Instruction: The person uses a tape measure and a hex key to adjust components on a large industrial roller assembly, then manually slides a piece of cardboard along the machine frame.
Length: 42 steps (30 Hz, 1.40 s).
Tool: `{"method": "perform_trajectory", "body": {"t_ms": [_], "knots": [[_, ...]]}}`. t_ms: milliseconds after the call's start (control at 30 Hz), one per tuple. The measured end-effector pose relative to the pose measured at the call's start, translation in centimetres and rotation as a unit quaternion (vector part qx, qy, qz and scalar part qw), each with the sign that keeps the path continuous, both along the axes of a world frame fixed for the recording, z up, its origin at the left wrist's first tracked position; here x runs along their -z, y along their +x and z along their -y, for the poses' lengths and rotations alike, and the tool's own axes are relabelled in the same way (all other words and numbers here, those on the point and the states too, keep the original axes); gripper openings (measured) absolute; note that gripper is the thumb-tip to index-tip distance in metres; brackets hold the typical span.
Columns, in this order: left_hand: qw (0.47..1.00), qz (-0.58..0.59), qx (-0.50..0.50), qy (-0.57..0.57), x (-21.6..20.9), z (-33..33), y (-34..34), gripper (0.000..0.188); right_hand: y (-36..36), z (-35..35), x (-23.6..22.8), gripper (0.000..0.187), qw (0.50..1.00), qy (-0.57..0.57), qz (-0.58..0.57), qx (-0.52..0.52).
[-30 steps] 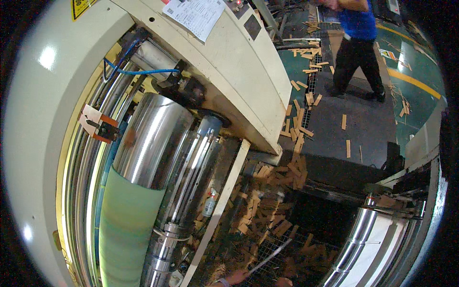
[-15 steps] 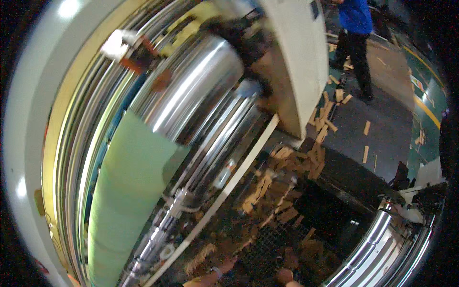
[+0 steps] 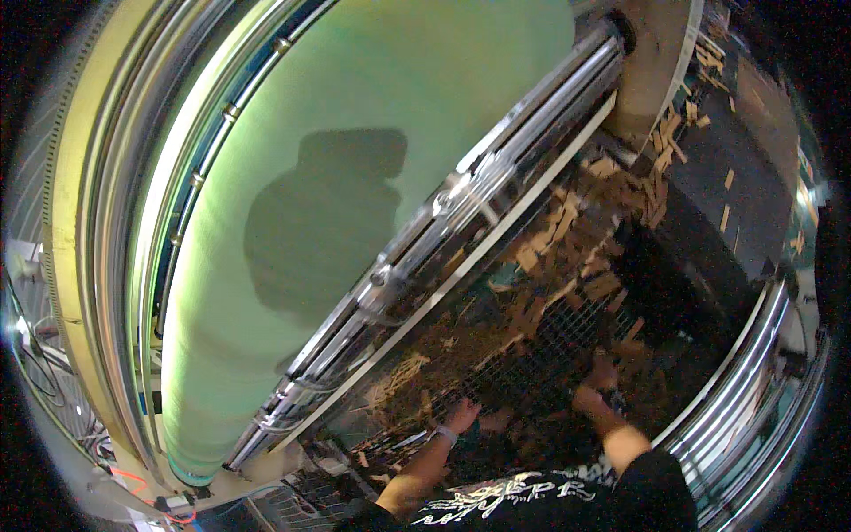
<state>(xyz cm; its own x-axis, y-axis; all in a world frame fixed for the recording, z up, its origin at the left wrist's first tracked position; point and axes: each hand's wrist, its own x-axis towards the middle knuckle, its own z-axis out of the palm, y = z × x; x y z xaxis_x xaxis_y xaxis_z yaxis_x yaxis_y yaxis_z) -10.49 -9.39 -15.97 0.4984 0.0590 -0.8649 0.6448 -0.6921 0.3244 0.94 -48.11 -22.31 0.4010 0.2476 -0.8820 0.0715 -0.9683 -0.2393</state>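
Note:
Low in the view, my left hand [image 3: 463,413], with a light band at its wrist, is above the scrap-littered floor, nearest the metal grating [image 3: 501,377]. To its right, my right hand [image 3: 589,396] is beside the same grating. Both hands are dim and blurred, so their fingers and anything in them are hard to make out. Ahead and to the left, a large cylinder with a pale green cover [image 3: 443,89] carries a dark head-shaped shadow. Along its near side runs a shiny metal shaft [image 3: 341,332] with collars. Neither hand touches the cylinder or the shaft.
A pale rail [image 3: 483,253] runs diagonally between the shaft and the floor. Several cardboard strips [image 3: 567,213] litter the floor. Polished rollers [image 3: 736,390] stand at the right. A yellow curved machine edge [image 3: 66,204] and cables [image 3: 53,381] are at the left.
The view has swung: the green cover fills more of it, and the bare metal cylinder and the person in blue have left it. My hands and forearms appear higher and farther right.

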Motion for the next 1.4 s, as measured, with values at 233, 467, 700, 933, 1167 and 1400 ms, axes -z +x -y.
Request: {"method": "perform_trajectory", "body": {"t_ms": [233,467,700,933,1167,1400], "knots": [[0.996,0.037,-0.020,0.077,0.1,-17.5,-10.3,0.028,2.4,-21.9,-6.4,0.032,0.996,0.071,-0.009,0.053],[0.983,-0.033,0.112,0.144,-3.0,-26.4,-11.8,0.027,1.6,-36.4,-8.5,0.037,0.963,0.241,0.106,-0.051],[0.952,0.031,0.250,0.176,1.3,-25.2,-3.3,0.033,6.5,-39.6,-9.4,0.042,0.951,0.280,0.127,-0.041],[0.897,0.170,0.274,0.302,8.8,-23.4,6.8,0.057,12.6,-42.0,-2.5,0.032,0.895,0.349,0.276,0.022],[0.862,0.337,0.205,0.317,16.9,-24.5,13.2,0.057,20.0,-46.4,6.1,0.019,0.858,0.339,0.371,-0.108],[0.791,0.484,0.158,0.339,17.9,-22.2,18.2,0.048,27.6,-47.9,16.3,0.012,0.670,0.413,0.584,-0.200]]}}
